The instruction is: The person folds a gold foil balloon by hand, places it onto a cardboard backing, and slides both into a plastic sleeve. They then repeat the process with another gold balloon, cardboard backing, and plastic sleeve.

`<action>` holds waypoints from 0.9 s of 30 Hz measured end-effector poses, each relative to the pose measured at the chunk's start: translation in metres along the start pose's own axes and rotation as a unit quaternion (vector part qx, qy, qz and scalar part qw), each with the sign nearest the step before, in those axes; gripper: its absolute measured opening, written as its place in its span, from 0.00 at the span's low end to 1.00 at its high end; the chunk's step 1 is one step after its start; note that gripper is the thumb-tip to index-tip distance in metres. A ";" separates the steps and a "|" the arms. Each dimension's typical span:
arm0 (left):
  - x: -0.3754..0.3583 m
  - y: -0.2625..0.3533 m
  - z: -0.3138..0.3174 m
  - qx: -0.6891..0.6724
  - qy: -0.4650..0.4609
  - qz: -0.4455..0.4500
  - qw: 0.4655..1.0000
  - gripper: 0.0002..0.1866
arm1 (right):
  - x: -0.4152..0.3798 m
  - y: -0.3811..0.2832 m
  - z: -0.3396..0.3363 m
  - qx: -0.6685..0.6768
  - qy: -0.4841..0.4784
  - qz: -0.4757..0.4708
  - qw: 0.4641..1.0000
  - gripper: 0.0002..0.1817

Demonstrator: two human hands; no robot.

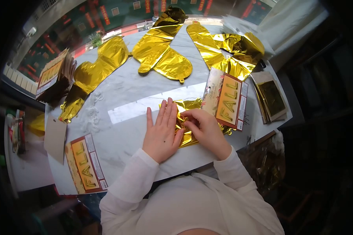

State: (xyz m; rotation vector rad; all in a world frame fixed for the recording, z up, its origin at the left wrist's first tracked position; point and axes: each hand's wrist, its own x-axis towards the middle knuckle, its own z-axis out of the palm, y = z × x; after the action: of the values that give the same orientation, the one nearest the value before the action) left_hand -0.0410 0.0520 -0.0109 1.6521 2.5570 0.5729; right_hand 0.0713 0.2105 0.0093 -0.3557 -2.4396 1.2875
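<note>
A crumpled gold foil sheet (190, 140) lies on the marble-look table (125, 137) in front of me. My left hand (161, 131) rests flat on its left part, fingers stretched out. Over the same foil, my right hand (203, 129) has its thumb and index finger pinched together; what they hold, if anything, is hidden. A printed card marked FALL (228, 102) lies just beyond my right hand, partly over the foil. Further back lie flat gold foil shapes: one at the left (102, 64), one in the middle (164, 56) and one at the right (208, 47).
Another FALL card (85, 164) lies at the front left, beside a plain card (55, 139). Card stacks stand at the back left (53, 78) and right edge (271, 98). Thin clear strings (92, 113) lie left of centre. A white curtain (298, 35) hangs at the right.
</note>
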 end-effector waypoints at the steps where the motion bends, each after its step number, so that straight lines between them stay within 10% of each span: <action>1: 0.000 0.000 -0.001 -0.027 0.010 -0.002 1.000 0.45 | 0.000 0.001 0.000 0.002 0.006 0.019 1.000 0.14; 27: -0.001 0.000 0.002 -0.095 0.049 -0.003 0.994 0.21 | 0.005 0.000 0.005 -0.110 0.032 -0.114 0.987 0.08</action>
State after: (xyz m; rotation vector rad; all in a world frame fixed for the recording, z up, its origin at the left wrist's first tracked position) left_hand -0.0405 0.0518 -0.0131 1.5889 2.4809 0.8872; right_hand 0.0648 0.2089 0.0075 -0.1648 -2.4875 0.9031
